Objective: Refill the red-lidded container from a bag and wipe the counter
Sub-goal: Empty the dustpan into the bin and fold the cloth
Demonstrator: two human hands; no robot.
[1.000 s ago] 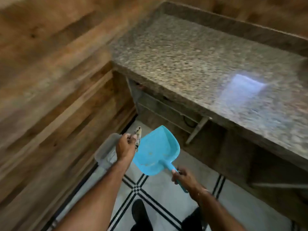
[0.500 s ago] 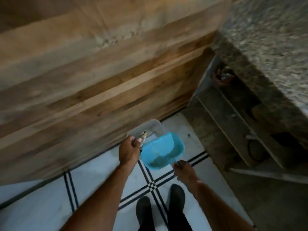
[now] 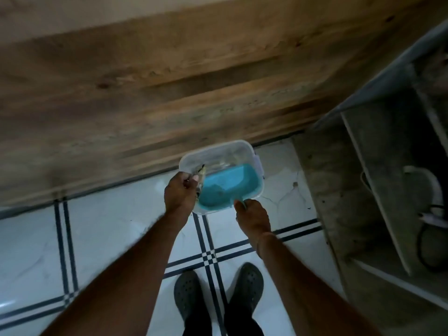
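A clear plastic tub (image 3: 219, 151) with no lid stands on the floor against a wooden panel. My right hand (image 3: 252, 218) grips the handle of a blue dustpan (image 3: 228, 187), whose pan rests over the tub's near half with some dark debris in it. My left hand (image 3: 180, 192) is closed on a small crumpled cloth-like thing (image 3: 201, 174) at the tub's left rim. No red lid or bag is in sight.
White floor tiles with dark double lines (image 3: 208, 255) lie below. A wooden panel (image 3: 145, 93) fills the top. A grey shelf unit (image 3: 378, 190) stands at the right. My two feet in dark clogs (image 3: 218, 289) are behind the tub.
My view has swung down from the granite counter to the floor. Both hands moved the dustpan and cloth down over the clear tub, and the pan now lies across it.
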